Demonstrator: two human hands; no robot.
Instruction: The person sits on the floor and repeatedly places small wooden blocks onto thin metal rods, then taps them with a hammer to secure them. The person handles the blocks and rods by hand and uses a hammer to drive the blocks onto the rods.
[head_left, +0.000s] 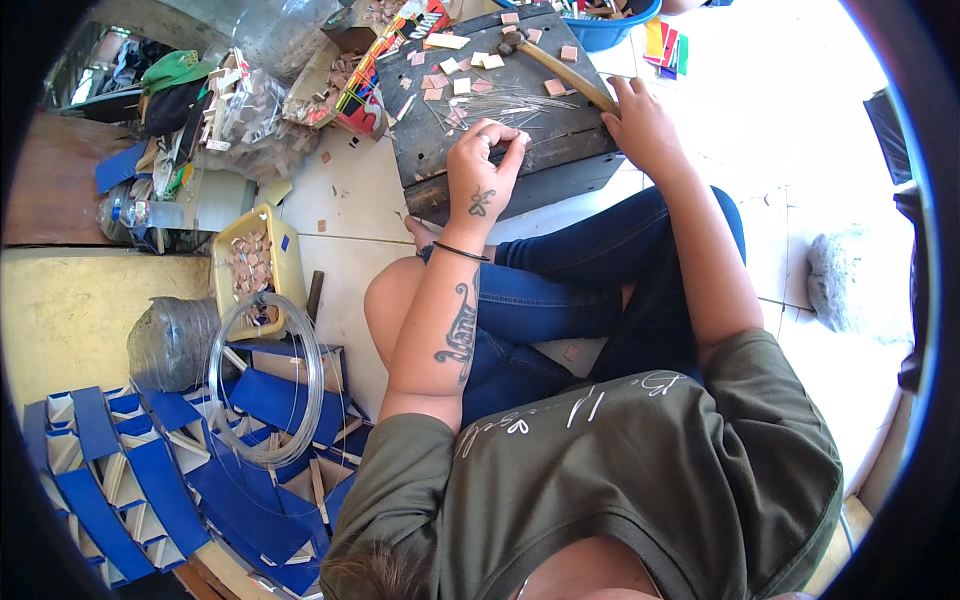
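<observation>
At the near edge of a dark wooden block (585, 165), my left hand (482, 165) has thumb and forefinger pinched together. Whatever sits between those fingertips is too small to make out. My right hand (645, 128), at the block's right edge, has its thumb and fingers around the handle end of a hammer (572, 80). The hammer lies slanted across the block with its head toward the far side. Just beyond my left hand is a loose bunch of thin wires (505, 105). Small square wooden pieces (461, 86), pale and pinkish, are scattered over the block.
Left of my legs stands a yellow basin (225, 275) of small wooden pieces, with a coil of clear wire (222, 385) nearby. Blue-and-wood assemblies (150, 475) cover the lower left. A printed carton (375, 85) and a blue tub (600, 35) flank the block's far side.
</observation>
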